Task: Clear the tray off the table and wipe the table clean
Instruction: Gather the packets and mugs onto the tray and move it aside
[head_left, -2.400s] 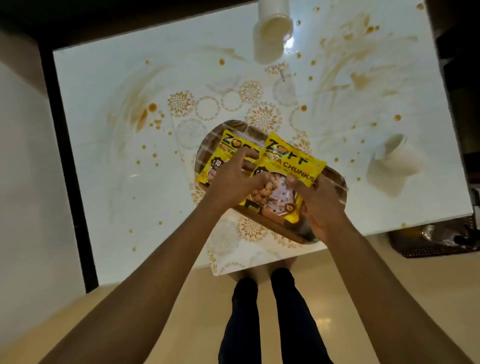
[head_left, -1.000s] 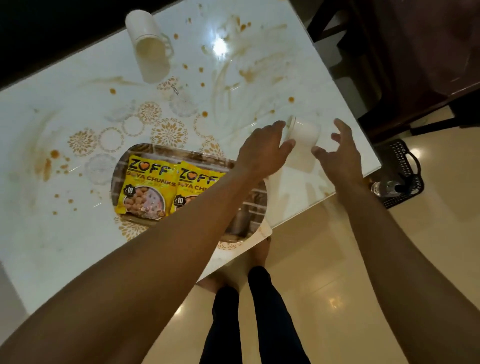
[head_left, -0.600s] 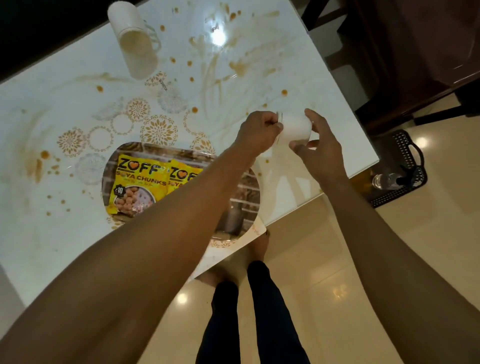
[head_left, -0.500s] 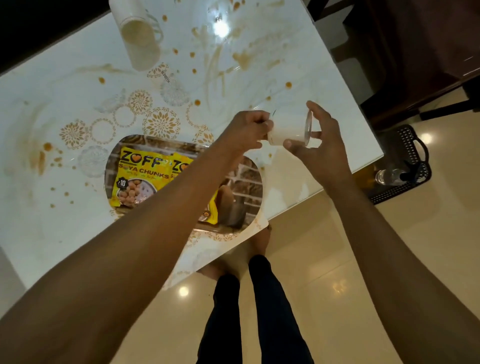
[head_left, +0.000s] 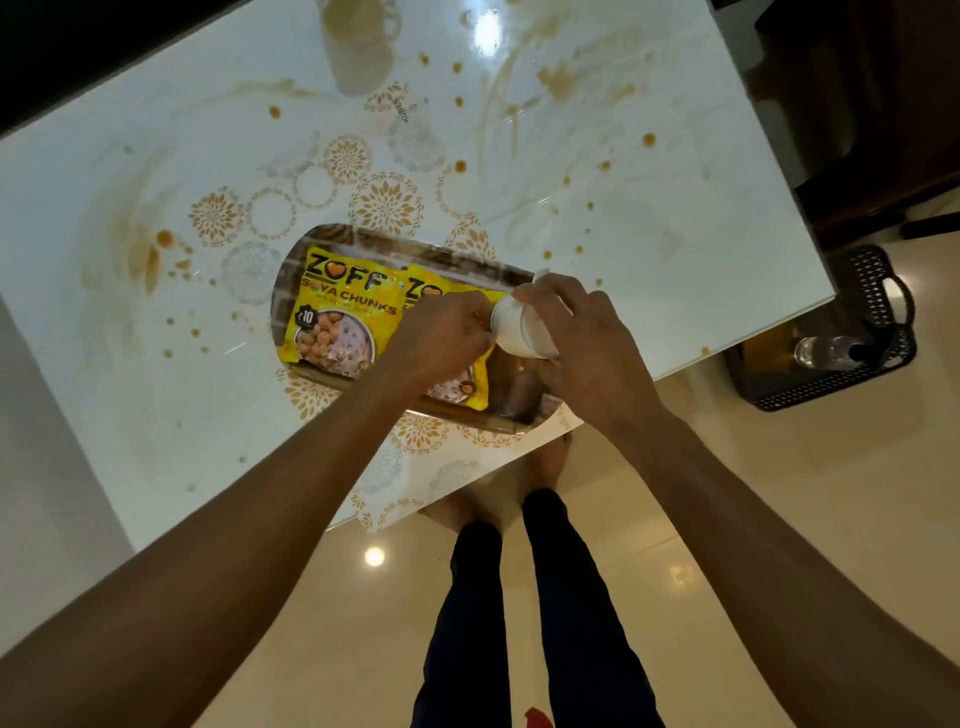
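White cup (head_left: 519, 328) in both hands' fingers (head_left: 545, 296) above brown tray (head_left: 337, 240) with yellow packets (head_left: 340, 317).

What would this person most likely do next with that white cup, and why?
Probably set the white cup down on the tray, beside the yellow packets. Both the left hand and right hand hold it tipped above the tray's bare end, and the stained table needs clearing before wiping.
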